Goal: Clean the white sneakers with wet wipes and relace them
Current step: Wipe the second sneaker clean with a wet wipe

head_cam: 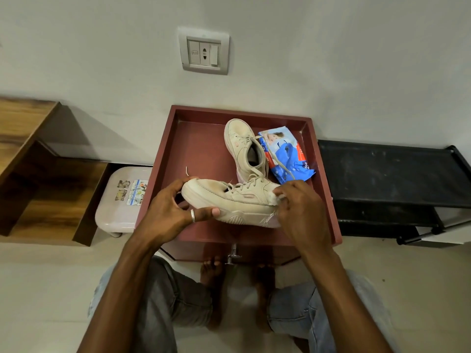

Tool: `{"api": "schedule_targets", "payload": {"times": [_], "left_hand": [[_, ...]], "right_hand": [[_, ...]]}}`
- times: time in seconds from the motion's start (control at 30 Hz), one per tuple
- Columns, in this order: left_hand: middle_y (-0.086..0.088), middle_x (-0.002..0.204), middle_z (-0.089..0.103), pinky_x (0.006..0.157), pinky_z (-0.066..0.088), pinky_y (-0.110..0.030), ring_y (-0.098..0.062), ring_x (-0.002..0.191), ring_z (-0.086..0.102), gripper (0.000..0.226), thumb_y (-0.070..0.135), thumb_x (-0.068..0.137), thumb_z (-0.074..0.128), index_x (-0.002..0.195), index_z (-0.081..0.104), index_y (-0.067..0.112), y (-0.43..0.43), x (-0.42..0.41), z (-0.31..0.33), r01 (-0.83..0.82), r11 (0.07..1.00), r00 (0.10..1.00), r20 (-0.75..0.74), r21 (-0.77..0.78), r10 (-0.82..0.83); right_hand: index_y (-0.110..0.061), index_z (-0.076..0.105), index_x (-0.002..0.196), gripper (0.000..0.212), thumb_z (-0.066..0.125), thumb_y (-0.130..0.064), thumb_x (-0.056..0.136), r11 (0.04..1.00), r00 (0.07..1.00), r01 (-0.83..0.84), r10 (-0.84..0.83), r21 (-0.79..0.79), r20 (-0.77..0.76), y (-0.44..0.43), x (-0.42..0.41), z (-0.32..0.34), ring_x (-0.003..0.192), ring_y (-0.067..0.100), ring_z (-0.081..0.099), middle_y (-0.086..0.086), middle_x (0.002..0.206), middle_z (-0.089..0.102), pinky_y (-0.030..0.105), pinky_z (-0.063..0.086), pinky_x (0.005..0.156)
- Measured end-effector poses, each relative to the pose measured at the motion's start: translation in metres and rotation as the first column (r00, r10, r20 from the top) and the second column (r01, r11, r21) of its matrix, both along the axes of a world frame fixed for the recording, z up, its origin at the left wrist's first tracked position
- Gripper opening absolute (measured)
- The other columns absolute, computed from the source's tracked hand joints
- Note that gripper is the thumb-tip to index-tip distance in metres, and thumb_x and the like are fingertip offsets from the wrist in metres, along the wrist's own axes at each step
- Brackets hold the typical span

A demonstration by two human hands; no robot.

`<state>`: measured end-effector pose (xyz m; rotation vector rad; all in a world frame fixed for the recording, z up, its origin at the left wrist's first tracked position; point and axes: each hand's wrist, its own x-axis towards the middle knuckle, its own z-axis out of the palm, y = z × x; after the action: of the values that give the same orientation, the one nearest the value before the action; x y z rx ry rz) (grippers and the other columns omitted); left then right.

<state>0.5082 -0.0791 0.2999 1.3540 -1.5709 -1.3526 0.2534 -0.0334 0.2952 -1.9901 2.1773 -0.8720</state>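
While I sat on the floor with my knees apart, the dark red table (163, 159) with its raised rim stood against the wall before me, carrying everything I worked on. To its right stood a black rack (387, 171), and to its left a pale plastic stool (119, 200) with stickers, just beside the table's left edge. I held one white sneaker (237, 200) above the table's near edge, lying on its side with the toe to my left and the sole toward me. The second sneaker (242, 146) rested near the far right part of the table, its toe pointing at the far edge and its heel touching the one I held. Just beside it, by the right edge, lay the blue pack of wet wipes (290, 156), with a loose lace across it. My left hand (168, 210) gripped the toe end, fingers curled over the top and the thumb, with a ring, pressed along the sole. My right hand (303, 210) pinched a crumpled white wipe (276, 197) against the heel.
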Motion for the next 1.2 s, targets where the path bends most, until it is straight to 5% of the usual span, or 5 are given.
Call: {"api": "schedule_targets", "payload": {"times": [0.23, 0.53, 0.77, 1.0, 1.2], "left_hand": [[0.025, 0.099, 0.072, 0.074, 0.048, -0.002, 0.012, 0.095, 0.066, 0.059, 0.015, 0.064, 0.092, 0.115, 0.063, 0.029, 0.001, -0.001, 0.001, 0.0, 1.0, 1.0, 0.011, 0.003, 0.0], [0.014, 0.1, 0.074, 0.073, 0.049, -0.003, 0.009, 0.094, 0.067, 0.058, 0.012, 0.067, 0.091, 0.116, 0.064, 0.025, 0.0, -0.002, 0.001, -0.013, 1.0, 1.0, -0.002, 0.007, 0.013], [0.023, 0.105, 0.072, 0.078, 0.05, -0.004, 0.005, 0.101, 0.067, 0.064, 0.022, 0.061, 0.092, 0.118, 0.064, 0.027, 0.001, 0.0, 0.0, 0.0, 1.0, 1.0, -0.002, 0.011, 0.0], [0.014, 0.102, 0.072, 0.073, 0.048, -0.002, 0.012, 0.094, 0.066, 0.059, 0.014, 0.067, 0.091, 0.117, 0.063, 0.026, 0.001, -0.004, 0.001, -0.019, 1.0, 1.0, 0.009, -0.005, 0.02], [0.02, 0.104, 0.072, 0.077, 0.049, -0.003, 0.007, 0.099, 0.066, 0.062, 0.023, 0.063, 0.092, 0.118, 0.064, 0.027, 0.002, -0.001, 0.001, -0.001, 1.0, 1.0, 0.024, 0.001, 0.001]], "right_hand": [[-0.006, 0.074, 0.102, 0.048, 0.04, -0.033, 0.083, 0.985, 0.984, -0.169, 0.17, -0.028, 0.044, 0.003, 0.05, 0.011, 0.096, 0.021, 0.064, 0.007, 0.104, 0.068, 0.032, 0.055, 0.083], [-0.008, 0.075, 0.104, 0.022, 0.073, -0.002, 0.083, 0.997, 0.997, 0.075, -0.075, -0.006, -0.006, 0.002, 0.0, -0.001, 0.086, 0.023, 0.067, 0.009, 0.099, 0.071, 0.029, 0.057, 0.067], [-0.011, 0.075, 0.095, 0.023, 0.061, -0.017, 0.079, 0.974, 0.974, -0.225, 0.226, -0.017, 0.009, 0.002, 0.044, 0.007, 0.097, 0.024, 0.064, 0.004, 0.106, 0.069, 0.038, 0.057, 0.078], [-0.003, 0.075, 0.093, 0.014, 0.071, 0.003, 0.081, 0.996, 0.996, 0.073, -0.069, -0.055, 0.064, -0.001, -0.004, -0.001, 0.079, 0.025, 0.067, 0.013, 0.092, 0.07, 0.04, 0.059, 0.065], [-0.014, 0.075, 0.095, 0.024, 0.061, -0.001, 0.079, 0.977, 0.977, -0.214, 0.214, -0.02, 0.008, 0.001, 0.05, 0.004, 0.098, 0.021, 0.063, 0.0, 0.106, 0.066, 0.036, 0.055, 0.077]]}}
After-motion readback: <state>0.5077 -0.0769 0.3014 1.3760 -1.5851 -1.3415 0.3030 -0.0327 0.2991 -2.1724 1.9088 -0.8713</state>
